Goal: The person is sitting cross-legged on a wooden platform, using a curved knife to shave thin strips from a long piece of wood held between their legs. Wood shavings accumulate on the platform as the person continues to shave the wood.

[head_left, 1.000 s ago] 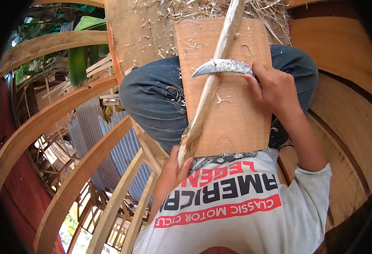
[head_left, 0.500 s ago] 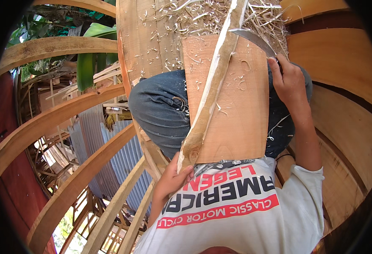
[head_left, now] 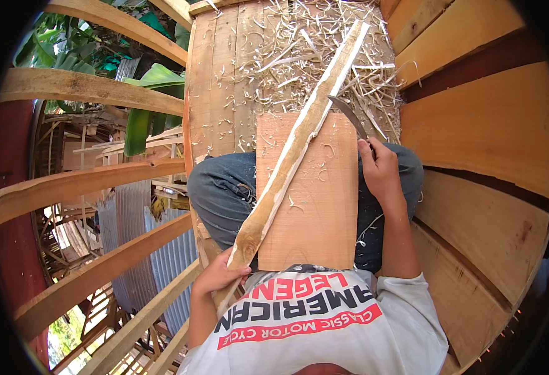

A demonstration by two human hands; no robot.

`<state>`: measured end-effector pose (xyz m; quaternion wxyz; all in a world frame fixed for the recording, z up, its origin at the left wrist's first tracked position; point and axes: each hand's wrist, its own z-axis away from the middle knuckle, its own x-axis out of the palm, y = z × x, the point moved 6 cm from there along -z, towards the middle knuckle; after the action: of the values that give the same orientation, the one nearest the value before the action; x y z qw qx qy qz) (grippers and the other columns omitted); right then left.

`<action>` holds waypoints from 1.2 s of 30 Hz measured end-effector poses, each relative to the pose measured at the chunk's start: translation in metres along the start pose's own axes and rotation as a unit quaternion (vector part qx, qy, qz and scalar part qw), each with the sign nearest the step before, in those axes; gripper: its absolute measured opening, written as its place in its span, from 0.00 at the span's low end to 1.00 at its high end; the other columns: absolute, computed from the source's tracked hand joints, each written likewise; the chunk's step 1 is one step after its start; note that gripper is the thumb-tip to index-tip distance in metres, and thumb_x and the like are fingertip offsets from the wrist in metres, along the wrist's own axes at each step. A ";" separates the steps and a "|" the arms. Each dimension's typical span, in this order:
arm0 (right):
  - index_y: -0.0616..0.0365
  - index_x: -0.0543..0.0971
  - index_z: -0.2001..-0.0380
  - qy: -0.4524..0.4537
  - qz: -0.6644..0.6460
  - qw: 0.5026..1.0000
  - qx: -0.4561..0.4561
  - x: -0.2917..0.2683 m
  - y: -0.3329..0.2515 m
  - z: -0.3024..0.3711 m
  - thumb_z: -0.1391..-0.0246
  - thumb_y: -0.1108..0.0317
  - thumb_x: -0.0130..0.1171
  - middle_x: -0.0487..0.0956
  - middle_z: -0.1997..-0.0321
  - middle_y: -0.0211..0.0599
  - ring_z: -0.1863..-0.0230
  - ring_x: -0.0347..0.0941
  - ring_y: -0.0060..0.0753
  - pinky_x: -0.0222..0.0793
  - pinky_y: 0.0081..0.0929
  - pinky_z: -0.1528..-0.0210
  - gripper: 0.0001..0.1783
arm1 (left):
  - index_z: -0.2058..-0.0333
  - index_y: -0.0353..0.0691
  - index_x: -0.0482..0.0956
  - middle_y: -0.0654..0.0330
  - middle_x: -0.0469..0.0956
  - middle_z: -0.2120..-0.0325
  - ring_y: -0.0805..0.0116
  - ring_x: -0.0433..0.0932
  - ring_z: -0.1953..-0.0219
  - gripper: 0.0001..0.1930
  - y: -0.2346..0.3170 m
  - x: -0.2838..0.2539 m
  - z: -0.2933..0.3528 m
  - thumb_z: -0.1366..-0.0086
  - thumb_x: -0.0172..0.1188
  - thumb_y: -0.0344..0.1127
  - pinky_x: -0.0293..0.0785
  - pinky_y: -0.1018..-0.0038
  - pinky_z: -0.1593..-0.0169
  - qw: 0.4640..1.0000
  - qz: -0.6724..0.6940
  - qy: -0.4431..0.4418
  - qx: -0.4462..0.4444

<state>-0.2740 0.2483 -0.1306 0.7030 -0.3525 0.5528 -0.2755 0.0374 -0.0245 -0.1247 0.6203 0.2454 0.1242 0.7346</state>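
A long wooden stick (head_left: 292,149), brown with pale shaved edges, slants across a flat wooden board (head_left: 315,212) on my lap. My left hand (head_left: 221,274) is closed round its near end, just in front of my shirt. The far end reaches over the shavings beyond the board. In my right hand (head_left: 382,169) is a knife (head_left: 351,116) with a curved, dark blade. Its tip meets or nearly meets the right side of the stick, past the board's far edge. The fingers mostly cover the knife's handle.
Curly wood shavings (head_left: 299,47) litter the plank floor (head_left: 219,122) ahead. My bent legs in jeans (head_left: 221,190) flank the board. Wooden slats (head_left: 93,181) form an open railing on the left, and a plank wall (head_left: 474,119) stands close on the right.
The view has shifted, bringing the stick's far end into sight. The stick has turned about its length: its pale shaved strip now shows mostly along the right edge. Both hands keep their holds.
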 end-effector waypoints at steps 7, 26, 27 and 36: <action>0.66 0.71 0.74 -0.025 -0.006 0.999 -0.018 0.006 -0.002 0.008 0.36 0.60 0.53 0.61 0.86 0.38 0.82 0.55 0.24 0.53 0.30 0.79 0.19 | 0.55 0.31 0.78 0.56 0.82 0.68 0.69 0.78 0.70 0.24 0.023 -0.012 0.011 0.45 0.72 0.43 0.74 0.69 0.63 0.945 -0.249 0.193 0.089; 0.58 0.72 0.67 -0.148 0.273 0.943 -0.120 0.054 -0.064 0.026 0.36 0.57 0.49 0.78 0.76 0.50 0.74 0.77 0.58 0.71 0.50 0.72 0.15 | 0.77 0.35 0.73 0.45 0.74 0.84 0.42 0.76 0.77 0.30 0.049 0.002 0.013 0.45 0.63 0.63 0.70 0.56 0.72 0.823 -0.384 0.397 0.130; 0.58 0.72 0.67 -0.148 0.274 0.943 -0.120 0.058 -0.064 0.032 0.36 0.57 0.49 0.78 0.76 0.50 0.74 0.76 0.58 0.71 0.51 0.72 0.14 | 0.77 0.35 0.73 0.45 0.74 0.84 0.42 0.76 0.77 0.30 0.048 0.001 0.012 0.45 0.63 0.63 0.70 0.56 0.72 0.826 -0.387 0.388 0.129; 0.58 0.70 0.69 -0.148 0.313 0.934 -0.086 0.054 -0.065 0.024 0.36 0.57 0.50 0.78 0.76 0.52 0.73 0.76 0.60 0.70 0.51 0.73 0.15 | 0.78 0.35 0.72 0.46 0.75 0.83 0.43 0.76 0.77 0.29 0.059 0.000 0.013 0.44 0.64 0.61 0.70 0.57 0.73 0.824 -0.405 0.371 0.139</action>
<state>-0.2381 0.1716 -0.1067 0.7947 -0.2573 0.5462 0.0627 -0.0062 -0.0383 -0.0848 0.7286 -0.0339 0.5341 0.4275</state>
